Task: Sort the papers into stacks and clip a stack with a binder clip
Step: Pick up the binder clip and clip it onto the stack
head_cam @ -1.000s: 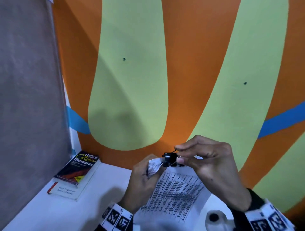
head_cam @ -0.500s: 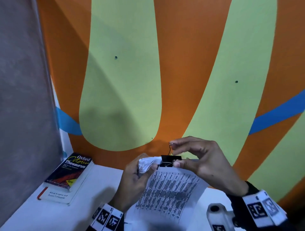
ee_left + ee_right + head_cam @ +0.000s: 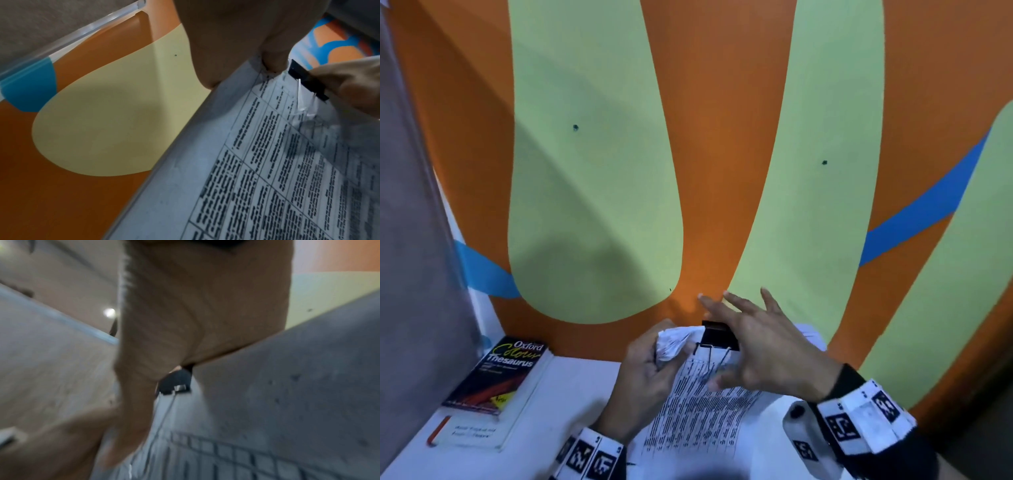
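A stack of printed papers [image 3: 698, 411] is held up over the white table [image 3: 558, 404]. My left hand [image 3: 650, 373] grips its crumpled top left corner. A black binder clip [image 3: 717, 335] sits on the stack's top edge, its wire handle lying down on the front sheet. My right hand [image 3: 756, 342] is over the clip with fingers spread straight, its thumb on the wire handle. The left wrist view shows the clip [image 3: 304, 79] on the papers [image 3: 267, 162] beside my left thumb [image 3: 273, 63]. Though blurred, the right wrist view shows the clip [image 3: 176, 381] under my palm [image 3: 195, 313].
A thesaurus book [image 3: 500, 370] lies on a white pad with a red pen [image 3: 438, 430] at the table's left. An orange and green wall [image 3: 722, 171] rises right behind the table. A grey partition [image 3: 410, 240] closes the left side.
My right hand stopped pinching the clip's handles and spread its fingers. The front wire handle now lies folded down on the paper. The left hand kept its grip.
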Motion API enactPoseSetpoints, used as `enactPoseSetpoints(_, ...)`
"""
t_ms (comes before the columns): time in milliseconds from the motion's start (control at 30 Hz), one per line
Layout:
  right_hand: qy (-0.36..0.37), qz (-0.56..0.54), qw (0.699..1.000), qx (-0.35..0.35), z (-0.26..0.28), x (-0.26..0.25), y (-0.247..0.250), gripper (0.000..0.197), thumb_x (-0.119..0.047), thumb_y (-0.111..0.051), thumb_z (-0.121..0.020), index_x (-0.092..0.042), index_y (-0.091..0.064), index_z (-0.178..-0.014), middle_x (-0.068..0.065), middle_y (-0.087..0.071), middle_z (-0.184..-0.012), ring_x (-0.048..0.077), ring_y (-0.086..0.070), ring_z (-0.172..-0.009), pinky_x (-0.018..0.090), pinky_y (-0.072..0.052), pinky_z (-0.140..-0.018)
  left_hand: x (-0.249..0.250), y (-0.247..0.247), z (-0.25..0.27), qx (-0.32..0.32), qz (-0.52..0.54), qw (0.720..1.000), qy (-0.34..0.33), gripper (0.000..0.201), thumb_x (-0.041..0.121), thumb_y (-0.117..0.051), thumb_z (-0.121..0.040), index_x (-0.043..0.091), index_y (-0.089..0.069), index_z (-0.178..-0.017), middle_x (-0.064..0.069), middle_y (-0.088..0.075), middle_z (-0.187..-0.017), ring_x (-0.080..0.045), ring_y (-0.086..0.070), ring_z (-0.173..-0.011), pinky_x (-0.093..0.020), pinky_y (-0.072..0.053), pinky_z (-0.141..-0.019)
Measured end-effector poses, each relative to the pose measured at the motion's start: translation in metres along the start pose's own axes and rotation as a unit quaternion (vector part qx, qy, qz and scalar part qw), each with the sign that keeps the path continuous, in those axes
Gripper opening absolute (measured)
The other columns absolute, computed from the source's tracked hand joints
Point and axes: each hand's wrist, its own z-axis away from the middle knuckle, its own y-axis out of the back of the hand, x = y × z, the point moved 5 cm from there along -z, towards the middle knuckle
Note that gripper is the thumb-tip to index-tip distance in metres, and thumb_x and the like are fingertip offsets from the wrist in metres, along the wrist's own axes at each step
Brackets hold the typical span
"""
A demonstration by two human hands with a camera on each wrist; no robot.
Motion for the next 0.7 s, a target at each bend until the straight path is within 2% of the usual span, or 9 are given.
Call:
enactPoseSetpoints(100,-0.025,0.021,0.997,0.064,-0.003,-0.002,0.000,0.083,-0.055,-0.072,-0.071,-0.036,-0.031,-0.140,-0.003,-0.069,-0.118,0.014,-0.056,-0.121,0.047,-0.003,-0.120,0.006,-0.002,-0.002,-0.013,-0.010,1.000,-0.011,0.018,0.036,-0.057,-0.087,0.022,-0.059,-0.077,-0.001,-0.048,-0.066,-0.015,-0.044,-0.057,-0.026,-0.038,-0.052)
enactPoseSetpoints(200,-0.086,0.016,0.993,0.073,0.009,0.020,0.004,0.073,-0.053,-0.073,-0.071,-0.036,-0.041,-0.135,-0.002,-0.075,-0.096,0.014,-0.065,-0.103,0.041,-0.027,-0.115,0.004,0.007,-0.002,0.009,0.006,1.000,0.000,0.022,0.041,-0.057,-0.085,0.020,-0.065,-0.083,-0.005,-0.058,-0.074,-0.016,-0.050,-0.061,-0.019,-0.039,-0.054)
enactPoseSetpoints(267,-0.150,-0.047,0.982,0.107,0.024,0.055,0.009,0.056,-0.050,-0.079,-0.065,-0.035,-0.060,-0.115,-0.004,-0.075,-0.089,0.016,-0.067,-0.093,0.034,-0.049,-0.083,-0.001,0.022,-0.003,0.053,0.030,0.998,0.025,0.035,0.054,-0.057,-0.078,0.023,-0.068,-0.091,0.004,-0.069,-0.092,-0.008,-0.063,-0.076,-0.009,-0.046,-0.064)
enactPoseSetpoints(300,-0.172,-0.135,0.966,0.140,0.032,0.072,0.007,0.042,-0.044,-0.083,-0.062,-0.030,-0.067,-0.098,-0.003,-0.074,-0.079,0.017,-0.068,-0.081,0.031,-0.049,-0.067,-0.003,0.029,-0.004,0.069,0.034,0.997,0.030,0.042,0.060,-0.057,-0.075,0.023,-0.067,-0.094,0.012,-0.070,-0.096,-0.002,-0.065,-0.083,-0.007,-0.046,-0.068)
enactPoseSetpoints(367,-0.158,-0.412,0.870,0.220,0.040,0.094,-0.011,0.031,-0.028,-0.089,-0.058,-0.019,-0.067,-0.079,0.001,-0.069,-0.063,0.016,-0.064,-0.065,0.026,-0.048,-0.058,-0.007,0.038,-0.006,0.081,0.035,0.995,0.037,0.052,0.066,-0.057,-0.072,0.022,-0.066,-0.098,0.019,-0.070,-0.100,0.001,-0.065,-0.091,-0.006,-0.047,-0.073)
enactPoseSetpoints(433,-0.122,-0.594,0.766,0.215,0.037,0.092,-0.045,0.042,-0.019,-0.088,-0.060,-0.011,-0.062,-0.092,-0.001,-0.070,-0.076,0.014,-0.065,-0.077,0.022,-0.052,-0.069,-0.013,0.041,-0.010,0.087,0.039,0.994,0.052,0.052,0.066,-0.058,-0.071,0.023,-0.064,-0.099,0.021,-0.070,-0.100,0.002,-0.065,-0.092,-0.006,-0.047,-0.073)
enactPoseSetpoints(467,-0.121,-0.631,0.744,0.186,0.033,0.088,-0.064,0.052,-0.018,-0.087,-0.064,-0.012,-0.058,-0.106,-0.002,-0.071,-0.092,0.014,-0.067,-0.089,0.024,-0.054,-0.075,-0.014,0.041,-0.012,0.089,0.042,0.994,0.055,0.047,0.063,-0.059,-0.072,0.024,-0.064,-0.099,0.021,-0.070,-0.100,0.001,-0.065,-0.093,-0.006,-0.047,-0.073)
enactPoseSetpoints(567,-0.128,-0.630,0.753,0.139,0.022,0.075,-0.097,0.055,-0.018,-0.076,-0.078,-0.015,-0.051,-0.127,-0.002,-0.069,-0.116,0.020,-0.065,-0.108,0.027,-0.055,-0.082,-0.012,0.033,-0.017,0.065,0.030,0.996,0.048,0.051,0.067,-0.059,-0.070,0.026,-0.064,-0.100,0.018,-0.069,-0.102,0.001,-0.064,-0.092,-0.007,-0.047,-0.073)
enactPoseSetpoints(700,-0.120,-0.586,0.759,0.258,0.025,0.066,-0.076,0.020,0.001,-0.063,-0.086,-0.003,-0.063,-0.106,-0.013,-0.076,-0.085,0.006,-0.069,-0.082,0.014,-0.050,-0.067,0.005,0.027,-0.026,0.049,0.000,0.999,0.018,0.037,0.049,-0.057,-0.079,0.022,-0.064,-0.103,0.018,-0.070,-0.096,0.007,-0.062,-0.090,-0.003,-0.043,-0.072)
